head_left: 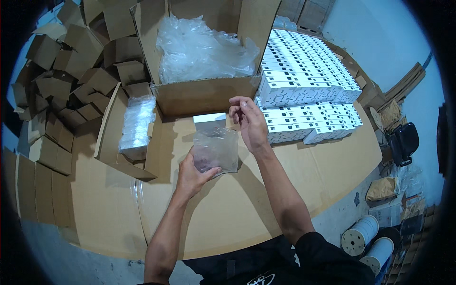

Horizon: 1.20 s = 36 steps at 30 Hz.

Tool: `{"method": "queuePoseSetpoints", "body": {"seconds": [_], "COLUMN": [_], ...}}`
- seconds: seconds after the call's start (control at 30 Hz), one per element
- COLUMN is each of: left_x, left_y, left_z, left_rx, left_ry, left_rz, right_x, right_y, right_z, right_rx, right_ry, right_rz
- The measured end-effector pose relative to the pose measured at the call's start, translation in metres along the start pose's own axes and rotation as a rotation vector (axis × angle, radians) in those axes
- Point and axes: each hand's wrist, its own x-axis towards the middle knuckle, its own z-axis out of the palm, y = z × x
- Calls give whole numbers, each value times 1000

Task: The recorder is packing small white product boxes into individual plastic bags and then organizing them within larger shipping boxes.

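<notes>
The left hand [192, 175] holds a clear plastic bag [216, 149] at the centre of the frame, thumb and fingers pinching the bag's lower left corner so that it hangs just above the cardboard-covered desk [304, 175]. The right hand [249, 123] is raised to the upper right of the bag, its fingertips drawn close together near the bag's top edge; whether they pinch the film itself cannot be told. A small white box [209, 120] stands just behind the bag, in front of the large open carton [204, 92], which is filled with loose clear film. Stacked rows of white boxes [308, 80] occupy the upper right of the frame, a wrapped bundle [137, 126] lies in a shallow cardboard tray at the left, and folded brown cartons [71, 80] are piled at the upper left. To do this step well, keep the left pinch firm at the corner so the bag stays taut. Separate the two layers at the mouth with the right fingertips before widening it. Hold the opening facing the white box so the box can enter squarely, without creasing the film.
</notes>
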Motion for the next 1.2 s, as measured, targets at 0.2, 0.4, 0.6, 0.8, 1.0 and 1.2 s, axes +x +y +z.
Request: {"method": "queuePoseSetpoints", "body": {"seconds": [0.2, 0.4, 0.6, 0.8, 1.0, 1.2], "left_x": [5, 8, 9, 10, 9, 10], "left_y": [-13, -11, -8, -7, -10, -11], "left_z": [-6, -10, -11, -14, -14, -15], "left_rx": [-67, -75, -106, -97, -185, -124], "left_ry": [-3, -19, -31, -86, -104, -83], "left_rz": [40, 45, 62, 20, -11, 2], "right_x": [-6, -14, -9, -6, -8, -10], "right_y": [27, 33, 44, 24, 2, 4], "right_z": [-15, -22, -27, -12, 6, -1], "right_rx": [-392, -375, -463, -370, -94, -70], "right_ry": [0, -125, -108, 5, 111, 127], "right_rz": [-135, 81, -42, -149, -257, -150]}}
